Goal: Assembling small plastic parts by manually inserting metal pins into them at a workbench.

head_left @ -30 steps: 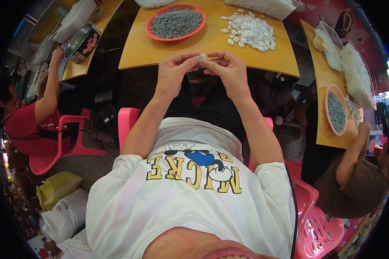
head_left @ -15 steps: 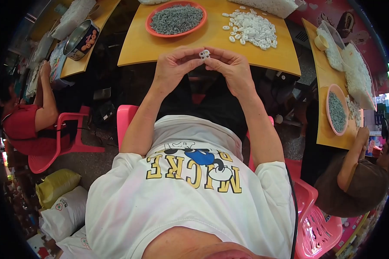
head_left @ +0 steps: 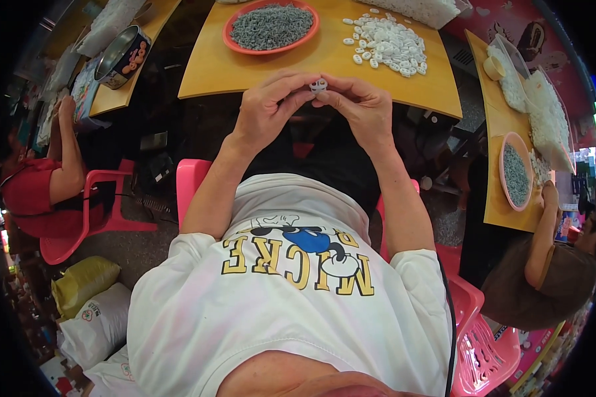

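Observation:
Between my fingertips, just off the near edge of the yellow table (head_left: pixel 258 74), is a small white plastic piece (head_left: pixel 318 85) with holes in it. My left hand (head_left: pixel 271 106) pinches it from the left with thumb and index finger. From the other side my right hand (head_left: pixel 361 109) grips it the same way, so both hands are closed on the one piece. Beyond my left hand stands an orange-red dish (head_left: pixel 237 46) full of small grey pieces (head_left: pixel 271 26). A spread of white oval pieces with holes (head_left: pixel 394 43) lies on the table beyond my right hand.
A clear bin (head_left: pixel 437 12) of white parts sits at the far right of my table. At side tables, a person in red (head_left: pixel 43 185) works on the left and one in brown (head_left: pixel 543 278) on the right. Pink chairs (head_left: pixel 490 351) and sacks (head_left: pixel 96 324) stand around.
The white piece has turned in my fingers and now shows a different side. Both hands stay in nearly the same place. The right-hand person's arm has shifted up towards the dish.

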Tool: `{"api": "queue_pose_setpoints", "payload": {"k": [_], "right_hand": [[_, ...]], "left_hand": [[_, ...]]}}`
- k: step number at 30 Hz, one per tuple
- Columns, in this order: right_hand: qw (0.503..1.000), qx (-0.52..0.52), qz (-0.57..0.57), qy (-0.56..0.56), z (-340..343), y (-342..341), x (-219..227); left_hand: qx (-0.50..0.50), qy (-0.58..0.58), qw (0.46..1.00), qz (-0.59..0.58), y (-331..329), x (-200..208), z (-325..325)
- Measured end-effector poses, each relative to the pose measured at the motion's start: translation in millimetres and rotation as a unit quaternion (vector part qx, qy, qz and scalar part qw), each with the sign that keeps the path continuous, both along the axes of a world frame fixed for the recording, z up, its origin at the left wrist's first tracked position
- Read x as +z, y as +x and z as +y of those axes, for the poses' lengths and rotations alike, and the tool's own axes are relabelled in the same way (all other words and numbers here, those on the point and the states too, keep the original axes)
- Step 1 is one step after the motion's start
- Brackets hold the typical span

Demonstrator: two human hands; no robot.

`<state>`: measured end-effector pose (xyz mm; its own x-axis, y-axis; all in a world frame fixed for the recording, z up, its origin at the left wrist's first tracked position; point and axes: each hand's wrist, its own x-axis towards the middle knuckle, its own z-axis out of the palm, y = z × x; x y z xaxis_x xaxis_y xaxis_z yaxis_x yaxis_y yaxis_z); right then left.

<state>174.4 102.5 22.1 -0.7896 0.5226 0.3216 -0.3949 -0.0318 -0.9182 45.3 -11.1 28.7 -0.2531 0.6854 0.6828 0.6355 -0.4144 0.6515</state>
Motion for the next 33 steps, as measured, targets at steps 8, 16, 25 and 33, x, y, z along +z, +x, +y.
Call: {"api": "queue_pose_setpoints", "payload": {"k": [8,16,25,33], "right_hand": [[0.999,-0.02,0.015,0.037,-4,0,-2],[0.994,-0.051,0.02,0.094,-6,-1,-6],[0.999,0.038,-0.028,0.018,3,-12,1],[0.982,-0.179,-0.023,-0.06,51,2,-15]], "left_hand": [[0.026,0.019,0.999,0.032,3,-1,0],[0.029,0.061,0.996,0.056,1,-12,3],[-0.084,-0.029,0.958,-0.272,-11,-11,4],[-0.028,-0.176,0.88,-0.44,-35,-2,4]]}}
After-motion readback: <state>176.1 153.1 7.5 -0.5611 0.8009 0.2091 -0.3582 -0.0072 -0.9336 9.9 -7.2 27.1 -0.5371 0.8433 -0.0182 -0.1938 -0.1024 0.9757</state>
